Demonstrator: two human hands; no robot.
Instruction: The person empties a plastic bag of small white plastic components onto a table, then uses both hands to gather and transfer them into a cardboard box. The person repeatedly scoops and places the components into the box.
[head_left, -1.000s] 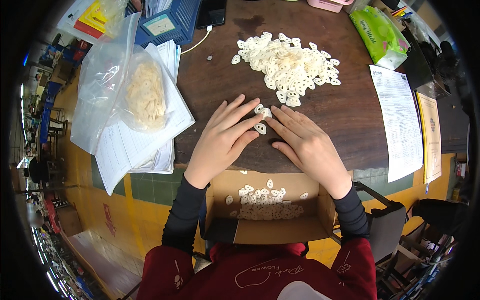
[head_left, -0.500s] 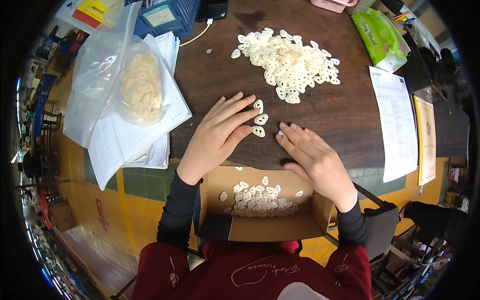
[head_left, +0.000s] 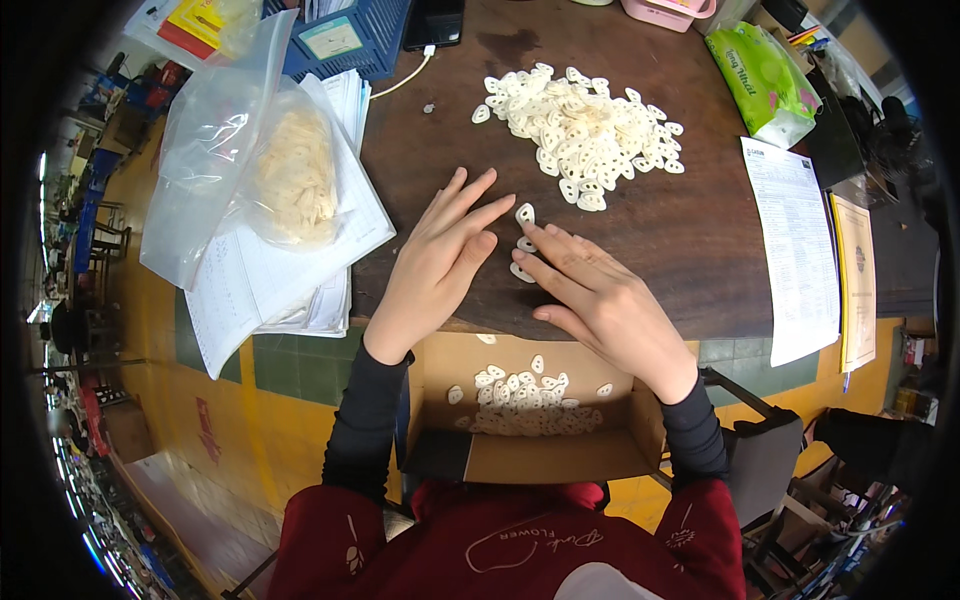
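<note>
Three small cream pieces, rounded triangles with dark holes, lie in a short column on the dark wooden table; the top piece [head_left: 525, 214] shows whole, the lower ones partly hidden by fingers. My right hand [head_left: 605, 305] lies palm down with fingers outstretched, its fingertips touching the lower two pieces. My left hand [head_left: 432, 262] is spread just left of the column, index fingertip close to the top piece, holding nothing. Beyond them a large heap of the same pieces [head_left: 590, 130] sits on the table. An open cardboard box [head_left: 560, 460] below the table edge holds more of them.
On the left, a clear plastic bag [head_left: 295, 180] of pieces rests on papers [head_left: 235, 310]. Behind stand a blue crate [head_left: 345, 40] and a phone [head_left: 434, 22] with a white cable. At right are a green tissue pack [head_left: 762, 85] and a printed sheet [head_left: 790, 240].
My right hand has moved left onto the column of pieces. My left hand has drawn slightly back from them, its thumb lifting away. The view has shifted a little.
</note>
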